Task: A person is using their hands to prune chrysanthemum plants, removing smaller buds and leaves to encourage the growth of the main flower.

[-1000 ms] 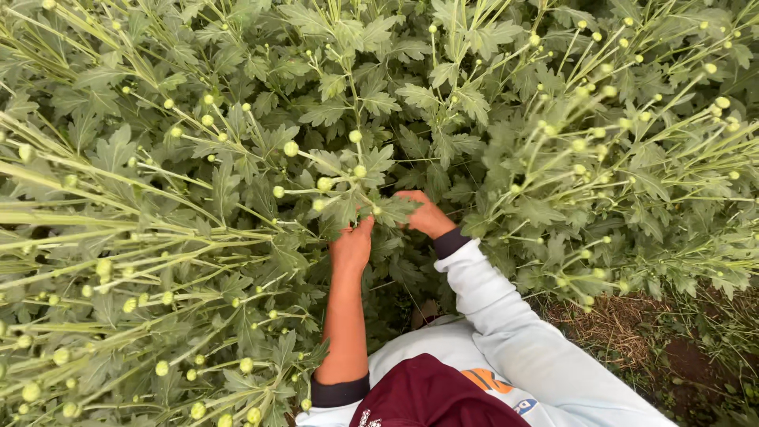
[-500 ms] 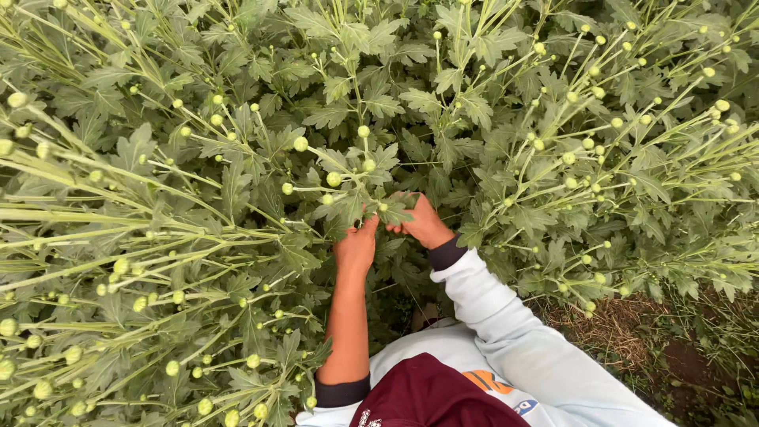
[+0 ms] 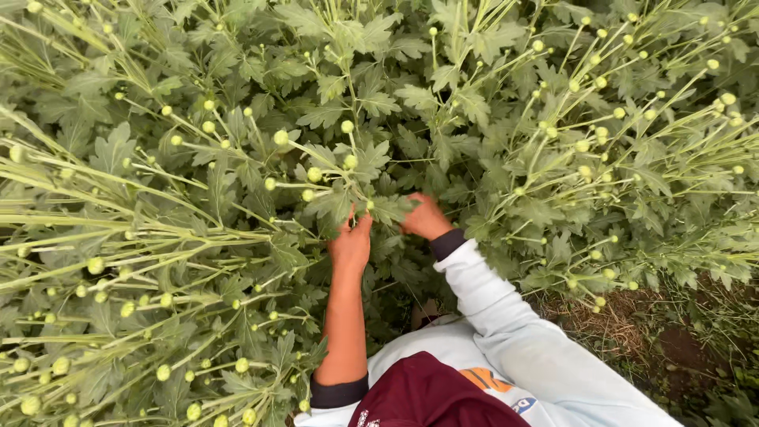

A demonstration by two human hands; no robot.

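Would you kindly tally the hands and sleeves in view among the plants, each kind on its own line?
Bare hands: 2, the left hand and right hand, both in the budded green stems.
Pale sleeves: 2, the pushed-up left sleeve and the long right sleeve.
Total: 4

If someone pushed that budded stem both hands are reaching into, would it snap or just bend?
Probably bend: the stem between the left hand and right hand is long and thin, and neighbouring stems already lean sideways. Its small round buds look light, so it likely springs back. Sharp kinks might snap it.
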